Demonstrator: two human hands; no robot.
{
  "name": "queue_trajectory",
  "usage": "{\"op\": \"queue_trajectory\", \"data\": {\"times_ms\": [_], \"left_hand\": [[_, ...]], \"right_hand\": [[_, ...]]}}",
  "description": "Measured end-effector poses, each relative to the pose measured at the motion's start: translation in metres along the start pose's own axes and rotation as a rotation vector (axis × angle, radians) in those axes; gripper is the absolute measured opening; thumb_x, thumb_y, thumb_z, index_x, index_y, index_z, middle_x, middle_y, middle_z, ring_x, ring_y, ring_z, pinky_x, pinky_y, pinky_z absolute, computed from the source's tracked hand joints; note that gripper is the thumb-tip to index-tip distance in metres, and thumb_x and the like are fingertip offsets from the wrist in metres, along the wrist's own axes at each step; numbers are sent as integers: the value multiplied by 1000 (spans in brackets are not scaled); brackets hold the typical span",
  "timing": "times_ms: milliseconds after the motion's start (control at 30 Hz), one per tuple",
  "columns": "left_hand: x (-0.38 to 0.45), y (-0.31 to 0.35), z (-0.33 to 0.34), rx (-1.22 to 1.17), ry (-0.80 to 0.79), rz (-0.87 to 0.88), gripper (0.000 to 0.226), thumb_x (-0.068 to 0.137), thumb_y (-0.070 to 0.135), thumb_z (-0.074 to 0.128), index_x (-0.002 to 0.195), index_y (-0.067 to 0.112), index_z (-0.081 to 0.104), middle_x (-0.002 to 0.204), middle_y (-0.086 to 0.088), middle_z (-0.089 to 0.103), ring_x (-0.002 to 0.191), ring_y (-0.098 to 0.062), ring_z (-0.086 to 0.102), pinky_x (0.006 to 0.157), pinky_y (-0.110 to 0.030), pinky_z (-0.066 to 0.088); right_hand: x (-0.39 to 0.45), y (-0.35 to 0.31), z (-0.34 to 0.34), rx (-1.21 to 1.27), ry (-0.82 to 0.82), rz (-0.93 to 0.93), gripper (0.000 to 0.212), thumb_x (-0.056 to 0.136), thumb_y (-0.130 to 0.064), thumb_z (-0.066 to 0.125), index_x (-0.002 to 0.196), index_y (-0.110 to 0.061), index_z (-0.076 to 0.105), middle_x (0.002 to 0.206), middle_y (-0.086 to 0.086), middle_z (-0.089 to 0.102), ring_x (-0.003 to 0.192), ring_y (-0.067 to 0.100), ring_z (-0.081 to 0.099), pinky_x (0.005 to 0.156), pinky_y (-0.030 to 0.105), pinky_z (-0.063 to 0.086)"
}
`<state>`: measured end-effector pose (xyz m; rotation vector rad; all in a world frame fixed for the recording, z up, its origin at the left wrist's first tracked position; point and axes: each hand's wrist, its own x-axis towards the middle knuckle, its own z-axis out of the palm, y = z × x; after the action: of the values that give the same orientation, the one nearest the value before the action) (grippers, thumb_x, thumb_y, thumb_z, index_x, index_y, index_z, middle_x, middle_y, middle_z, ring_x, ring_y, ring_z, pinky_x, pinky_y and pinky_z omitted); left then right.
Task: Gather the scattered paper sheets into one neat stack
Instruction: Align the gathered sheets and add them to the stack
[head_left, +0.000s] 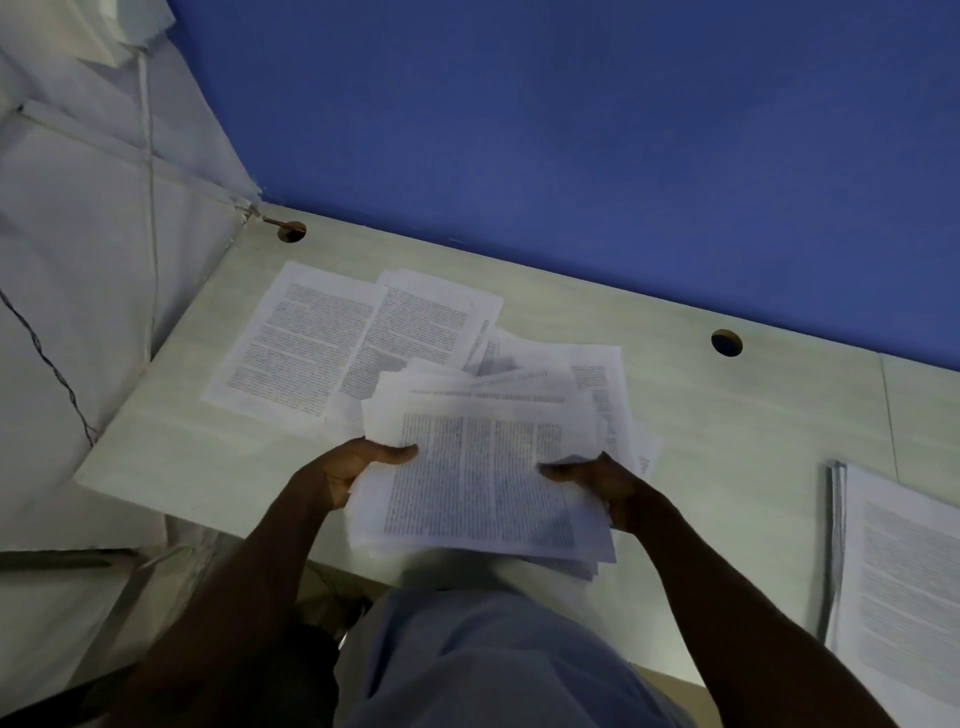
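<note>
Both forearms reach forward from the body, elbows low, and the two hands meet on either side of a loose bundle of printed sheets (480, 483) held just above the near edge of the pale desk (727, 415). The left hand (343, 470) grips the bundle's left edge, thumb laid flat across the top page and pointing inward, the other fingers tucked beneath the paper out of sight. The right hand (602, 483) clamps the opposite edge the same way, thumb on top pointing toward the left one, wrist bent slightly inward. The bundle is uneven, its corners fanned out below and beyond the hands, and it looks blurred. Past the fingertips, farther onto the desk, more pages (597, 379) lie jumbled under and behind the held bundle. Beyond the left hand and off to its outer side two printed sheets (332, 343) lie flat, one overlapping the other. Well out to the right of the right hand a separate pile of paper (904, 577) rests at the desk's edge. Two round cable holes (726, 343) sit in the desk near the blue wall (571, 130).
</note>
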<state>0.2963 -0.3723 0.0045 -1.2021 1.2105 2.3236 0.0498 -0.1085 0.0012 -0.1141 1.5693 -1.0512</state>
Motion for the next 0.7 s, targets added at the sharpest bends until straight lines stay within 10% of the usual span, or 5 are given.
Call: {"op": "queue_trajectory", "data": {"times_ms": [300,500,700], "left_hand": [[7,-5,31,-627,15,249,51,101,31,57,144,4,55,135,-23,61,123,-41,58,111,-63,40],[25,-11,72,-311,133,319,55,85,-2,76,137,-1,60,140,-26,59,126,-44,60,94,-54,56],[4,30,54,-133,-139,216,44,93,-9,60,136,3,63,135,-18,66,119,-34,65,100,-45,56]], "right_hand": [[1,17,12,377,49,-125,45,91,-8,76,134,-6,64,130,19,70,122,40,66,90,51,60],[-13,10,24,321,-124,69,55,87,-5,78,137,-14,58,134,20,67,125,41,63,100,57,56],[-41,-32,-31,422,-67,27,47,81,-36,80,121,-11,76,112,13,76,97,30,74,88,42,59]]}}
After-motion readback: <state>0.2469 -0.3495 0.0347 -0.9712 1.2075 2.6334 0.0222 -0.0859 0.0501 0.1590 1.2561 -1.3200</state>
